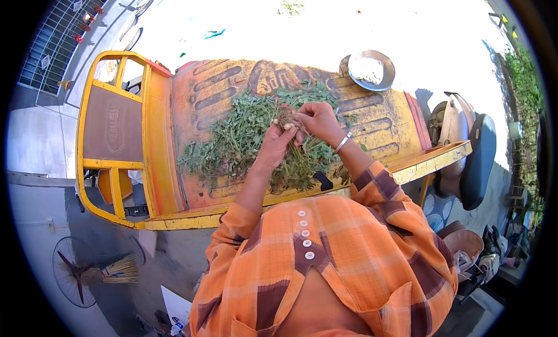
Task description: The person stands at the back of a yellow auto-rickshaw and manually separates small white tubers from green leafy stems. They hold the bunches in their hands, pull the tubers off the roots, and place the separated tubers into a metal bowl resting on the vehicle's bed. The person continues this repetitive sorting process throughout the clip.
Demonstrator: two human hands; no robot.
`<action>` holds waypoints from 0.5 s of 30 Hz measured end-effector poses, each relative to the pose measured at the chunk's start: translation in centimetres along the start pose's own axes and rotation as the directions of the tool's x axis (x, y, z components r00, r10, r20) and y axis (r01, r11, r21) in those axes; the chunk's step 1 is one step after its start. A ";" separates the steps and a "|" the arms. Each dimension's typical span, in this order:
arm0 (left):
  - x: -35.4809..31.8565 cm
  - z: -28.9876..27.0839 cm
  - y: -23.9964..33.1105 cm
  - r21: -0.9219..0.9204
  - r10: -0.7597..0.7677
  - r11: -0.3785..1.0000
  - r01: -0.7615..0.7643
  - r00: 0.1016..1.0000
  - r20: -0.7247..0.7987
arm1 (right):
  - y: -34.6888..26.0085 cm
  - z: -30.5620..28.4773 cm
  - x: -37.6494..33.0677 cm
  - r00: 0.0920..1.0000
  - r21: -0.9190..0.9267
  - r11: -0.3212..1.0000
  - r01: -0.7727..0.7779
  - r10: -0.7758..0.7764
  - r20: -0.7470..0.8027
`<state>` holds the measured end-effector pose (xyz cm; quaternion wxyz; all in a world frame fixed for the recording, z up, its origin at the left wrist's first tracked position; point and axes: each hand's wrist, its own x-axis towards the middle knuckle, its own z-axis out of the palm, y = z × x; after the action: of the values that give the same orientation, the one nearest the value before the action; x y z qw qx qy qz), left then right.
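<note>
My left hand [273,145] is closed around the root end of a pulled peanut plant [287,118], with brown roots and pale pods showing between the fingers. Against the same root cluster, the fingers of my right hand [321,121] are pinched together; a metal bangle circles that wrist. What exactly the right fingertips grip is hidden. Beneath both hands lies a heap of green leafy peanut plants [241,125], with stems hanging toward me. A round metal basin [390,75] containing pale pods stands beyond my right hand.
The plants lie on the worn yellow cargo bed [378,125], with a raised yellow frame [148,139] on the left and a side rail [430,160] near me. A dark seat [478,162] stands to the right. A fan [74,273] and a straw broom [119,271] are at lower left.
</note>
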<state>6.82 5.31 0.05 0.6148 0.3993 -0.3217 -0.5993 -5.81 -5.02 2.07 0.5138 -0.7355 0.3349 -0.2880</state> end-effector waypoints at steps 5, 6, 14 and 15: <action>0.8 -1.3 -1.7 0.128 -0.012 0.991 0.024 0.996 -0.089 | 0.2 0.4 0.5 0.946 -0.376 0.889 0.260 -0.312 -0.083; 0.6 -2.0 -1.6 0.104 -0.007 0.994 0.013 0.998 -0.062 | 0.2 -0.1 0.7 0.936 -0.453 0.852 0.261 -0.338 -0.098; -0.6 -3.4 1.8 -0.154 0.001 0.988 -0.008 0.999 -0.044 | -1.6 -5.0 1.1 0.969 0.646 0.721 -0.248 0.175 0.177; -0.4 -2.6 1.7 -0.158 -0.016 0.987 0.012 1.000 -0.024 | -2.3 -3.9 0.6 0.959 0.653 0.705 -0.277 0.163 0.231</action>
<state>9.89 5.92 0.29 0.6442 0.3590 -0.2626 -0.6222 -8.03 -7.09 5.51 0.8018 -0.4715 0.2506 -0.2685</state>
